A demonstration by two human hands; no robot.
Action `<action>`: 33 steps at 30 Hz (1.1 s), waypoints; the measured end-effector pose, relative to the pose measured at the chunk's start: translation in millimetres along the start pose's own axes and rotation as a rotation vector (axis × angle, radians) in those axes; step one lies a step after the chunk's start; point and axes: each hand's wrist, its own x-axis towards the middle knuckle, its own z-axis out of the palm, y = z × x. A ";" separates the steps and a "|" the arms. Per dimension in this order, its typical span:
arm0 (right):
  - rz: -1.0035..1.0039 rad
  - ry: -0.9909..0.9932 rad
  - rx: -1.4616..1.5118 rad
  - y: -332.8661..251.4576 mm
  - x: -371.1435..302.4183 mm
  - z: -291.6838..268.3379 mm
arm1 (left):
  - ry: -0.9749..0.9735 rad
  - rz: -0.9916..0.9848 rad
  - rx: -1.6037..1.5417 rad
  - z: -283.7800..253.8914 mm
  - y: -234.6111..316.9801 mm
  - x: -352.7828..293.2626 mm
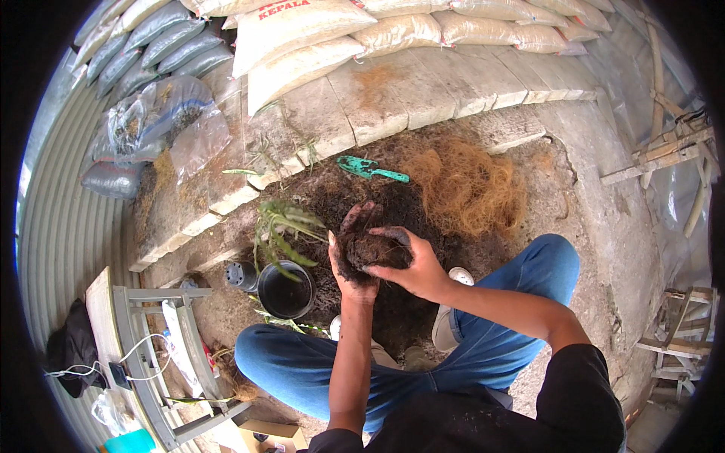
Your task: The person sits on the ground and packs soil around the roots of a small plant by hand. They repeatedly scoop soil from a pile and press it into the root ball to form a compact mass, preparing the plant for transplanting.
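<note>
A ball of dark soil point(371, 250) is pressed between my two hands above a heap of loose soil. My left hand point(352, 284) cups it from the left, with the fingers curled behind it. Around its right side wrap the fingers and thumb of my right hand point(420, 266). A green leafy plant point(283, 224) sticks out leftward beside my left hand; its stems seem to run into the soil ball, though the join is hidden. Soil smears both hands. A black round pot point(286, 290) stands just below the plant, left of my left wrist.
A green hand trowel point(371, 169) lies on the loose soil point(332, 181) beyond my hands. Brown coconut fibre point(472, 185) is heaped to the right. A smaller dark pot point(241, 276) stands left of the black one. Stacked sacks point(302, 68) line the back ledge; a wooden stool point(143, 340) is at left.
</note>
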 end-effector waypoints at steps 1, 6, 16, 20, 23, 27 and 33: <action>-0.031 0.014 -0.155 -1.1 -4.0 1.1 | -0.030 0.032 0.029 -2.0 -1.1 -0.4; -0.099 0.053 -0.726 -3.2 -8.7 3.6 | 0.009 -0.066 -0.205 -10.6 0.5 -0.2; -0.650 -0.252 -0.875 7.6 3.0 -20.1 | 0.339 -0.244 -0.199 -9.9 -2.7 2.4; -0.737 -0.210 -0.855 18.5 7.2 -22.2 | 0.207 -0.367 -0.285 -26.1 -15.3 -5.2; -0.770 -0.092 -0.814 33.4 6.0 -27.0 | 0.188 -0.366 -0.318 -19.2 -29.5 -13.4; -0.784 -0.006 -0.781 38.5 1.3 -28.9 | 0.316 -0.340 -0.161 -9.0 -39.9 -17.7; -0.731 -0.024 -0.838 35.0 8.5 -27.2 | 0.247 -0.382 -0.249 -14.0 -32.3 -8.6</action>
